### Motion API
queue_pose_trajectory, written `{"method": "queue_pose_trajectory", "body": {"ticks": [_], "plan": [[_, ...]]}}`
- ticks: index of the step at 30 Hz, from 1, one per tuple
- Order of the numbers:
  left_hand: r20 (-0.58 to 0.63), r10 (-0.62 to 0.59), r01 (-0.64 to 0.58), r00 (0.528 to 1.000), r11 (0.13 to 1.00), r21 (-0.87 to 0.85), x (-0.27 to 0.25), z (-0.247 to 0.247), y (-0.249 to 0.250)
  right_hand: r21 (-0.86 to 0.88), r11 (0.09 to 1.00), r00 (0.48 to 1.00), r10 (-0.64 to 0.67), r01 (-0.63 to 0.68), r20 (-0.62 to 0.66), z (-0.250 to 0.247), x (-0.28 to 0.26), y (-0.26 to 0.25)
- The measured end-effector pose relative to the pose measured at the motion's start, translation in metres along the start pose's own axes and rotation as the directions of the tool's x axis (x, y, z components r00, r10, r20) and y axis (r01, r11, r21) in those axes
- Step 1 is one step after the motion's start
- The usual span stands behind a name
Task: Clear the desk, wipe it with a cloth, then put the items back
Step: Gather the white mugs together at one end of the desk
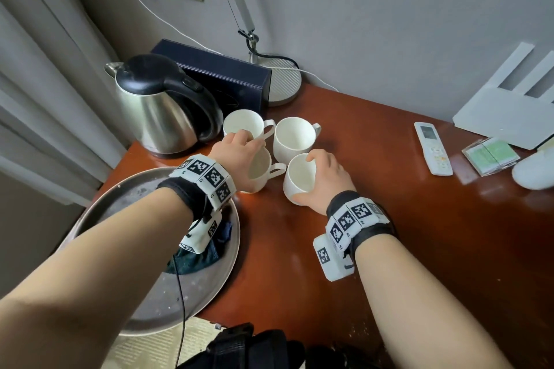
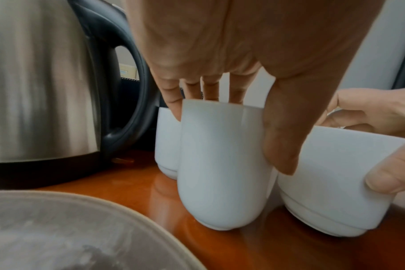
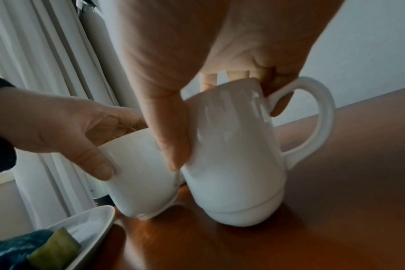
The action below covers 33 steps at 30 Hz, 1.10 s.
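Several white mugs stand close together on the red-brown desk (image 1: 344, 249). My left hand (image 1: 242, 156) grips the near-left mug (image 1: 260, 172) from above, fingers inside the rim and thumb on the outer wall (image 2: 222, 164). My right hand (image 1: 314, 177) holds the near-right mug (image 1: 296, 177) the same way, next to its handle (image 3: 234, 155). Both mugs lean slightly, with their bases at the desk surface. Behind them stand two more mugs (image 1: 242, 124) (image 1: 295, 138). A dark cloth (image 1: 204, 252) lies on the round metal tray (image 1: 135, 293) at the near left.
A steel kettle (image 1: 162, 111) stands at the back left, with a dark box (image 1: 221, 75) and a lamp base (image 1: 284, 81) behind the mugs. A remote (image 1: 433, 148), a card holder (image 1: 491, 156) and a white router (image 1: 506, 117) sit on the right.
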<state>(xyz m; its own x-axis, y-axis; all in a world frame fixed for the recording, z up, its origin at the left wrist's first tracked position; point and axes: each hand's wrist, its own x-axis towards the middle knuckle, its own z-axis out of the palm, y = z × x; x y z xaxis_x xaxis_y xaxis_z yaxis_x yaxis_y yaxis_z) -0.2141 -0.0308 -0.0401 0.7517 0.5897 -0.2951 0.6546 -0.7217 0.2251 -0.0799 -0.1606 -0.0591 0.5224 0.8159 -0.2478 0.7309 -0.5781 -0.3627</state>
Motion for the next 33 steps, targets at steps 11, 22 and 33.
{"method": "queue_pose_trajectory", "body": {"ticks": [11, 22, 33], "plan": [[0.074, 0.013, -0.019, 0.997, 0.997, 0.081, 0.006, 0.006, -0.013, -0.043, 0.999, 1.000, 0.009, -0.008, 0.014, 0.007, 0.009, -0.002], [0.091, 0.054, -0.073, 0.994, 0.972, 0.225, -0.003, 0.000, -0.011, 0.056, 0.994, 0.983, 0.088, -0.098, 0.159, -0.010, 0.006, 0.003], [0.089, -0.019, 0.000, 0.996, 0.979, 0.206, -0.012, -0.008, 0.000, 0.083, 0.993, 0.984, 0.073, -0.088, 0.164, -0.006, 0.002, 0.003]]}}
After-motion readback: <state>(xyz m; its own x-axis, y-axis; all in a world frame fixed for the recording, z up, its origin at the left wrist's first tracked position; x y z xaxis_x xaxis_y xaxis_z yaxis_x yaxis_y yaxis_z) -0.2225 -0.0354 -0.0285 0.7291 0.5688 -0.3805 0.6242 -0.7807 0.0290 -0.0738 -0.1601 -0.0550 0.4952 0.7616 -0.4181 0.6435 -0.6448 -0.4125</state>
